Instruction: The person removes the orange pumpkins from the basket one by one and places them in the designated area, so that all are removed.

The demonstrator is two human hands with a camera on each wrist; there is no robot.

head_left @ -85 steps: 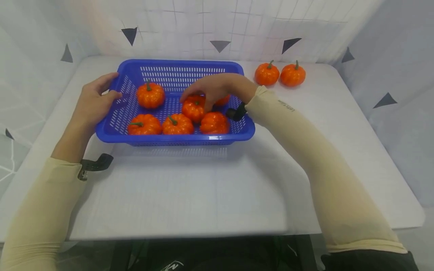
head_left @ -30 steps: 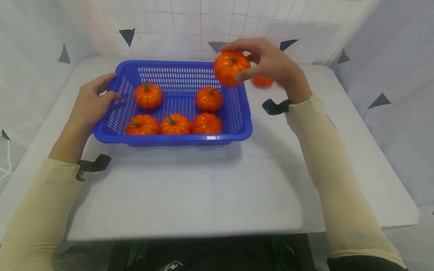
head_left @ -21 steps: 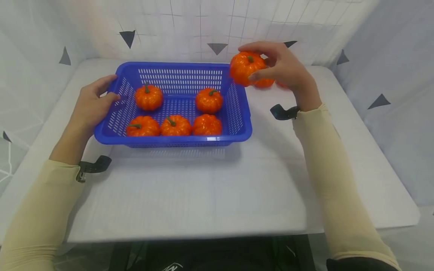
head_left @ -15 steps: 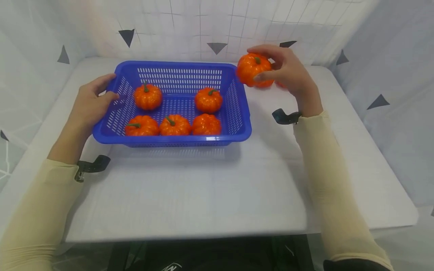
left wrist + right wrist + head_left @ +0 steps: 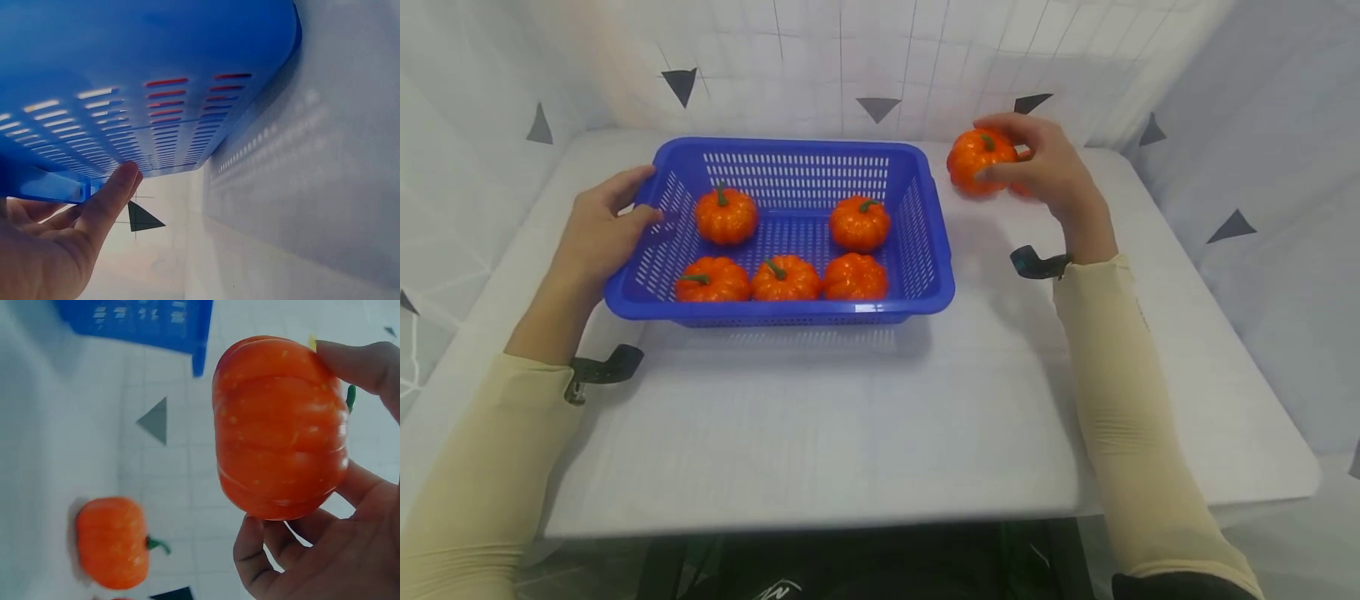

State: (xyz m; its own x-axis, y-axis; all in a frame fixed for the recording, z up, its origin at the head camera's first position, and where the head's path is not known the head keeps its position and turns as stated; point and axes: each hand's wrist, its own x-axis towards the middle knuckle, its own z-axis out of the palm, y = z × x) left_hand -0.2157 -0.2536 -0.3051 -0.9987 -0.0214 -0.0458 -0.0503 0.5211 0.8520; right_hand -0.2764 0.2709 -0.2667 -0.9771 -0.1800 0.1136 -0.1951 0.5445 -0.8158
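Observation:
My right hand (image 5: 1047, 167) grips a small orange pumpkin (image 5: 972, 162) with a green stem, just right of the blue basket (image 5: 782, 312). In the right wrist view the held pumpkin (image 5: 281, 431) sits between thumb and fingertips, above the white table. Another pumpkin (image 5: 115, 544) rests on the table below it; in the head view, part of a pumpkin (image 5: 1022, 185) shows behind my hand. My left hand (image 5: 606, 223) holds the basket's left rim. In the left wrist view, its thumb (image 5: 115, 194) lies against the slotted side wall (image 5: 137, 122).
Inside the basket are several orange pumpkins, including one at the back left (image 5: 727, 218), one at the right (image 5: 860, 227) and a front row with a middle pumpkin (image 5: 790, 282). A white table (image 5: 820, 433) lies in front. A white cloth wall (image 5: 820, 75) with dark triangles stands behind.
My right hand has taken a pumpkin out of the basket, lifted it over the right rim and lowered it toward the pumpkins at the back right. The left hand stays on the rim.

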